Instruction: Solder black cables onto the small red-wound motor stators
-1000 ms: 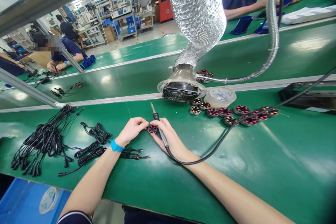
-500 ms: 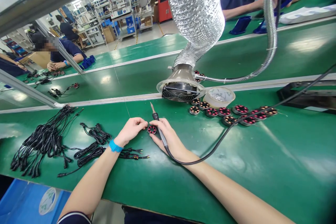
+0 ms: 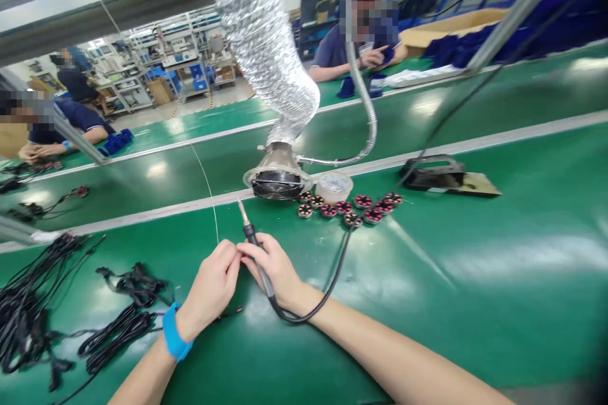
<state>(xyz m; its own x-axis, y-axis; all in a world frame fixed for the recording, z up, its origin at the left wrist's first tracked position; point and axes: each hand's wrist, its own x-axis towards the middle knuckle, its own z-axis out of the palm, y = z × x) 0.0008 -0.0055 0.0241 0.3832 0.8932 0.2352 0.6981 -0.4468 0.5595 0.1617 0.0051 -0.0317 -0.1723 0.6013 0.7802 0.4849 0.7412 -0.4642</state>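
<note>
My right hand [image 3: 278, 266] is closed around a soldering iron [image 3: 260, 259], its tip pointing up and away and its cord looping under the wrist. My left hand [image 3: 213, 281], with a blue wristband [image 3: 175, 332], is pinched closed, its fingertips meeting those of my right hand. Whatever sits between the fingertips is hidden. A thin wire [image 3: 212, 199] hangs from above and ends just behind my left hand. Coiled black cables [image 3: 114, 329] lie left of my left wrist.
Several round motor stators [image 3: 343, 207] with red or copper windings lie beside a round tub [image 3: 334, 186]. A fume extractor fan [image 3: 278, 183] hangs on a foil duct [image 3: 266, 44]. An iron stand [image 3: 441, 177] is at the right. A cable bundle [image 3: 33, 297] lies far left. Co-workers [image 3: 361, 44] sit across.
The view has turned to the right. The small red-wound stator seen between my fingertips is now out of sight. My hands have drawn together, with the iron still in the right.
</note>
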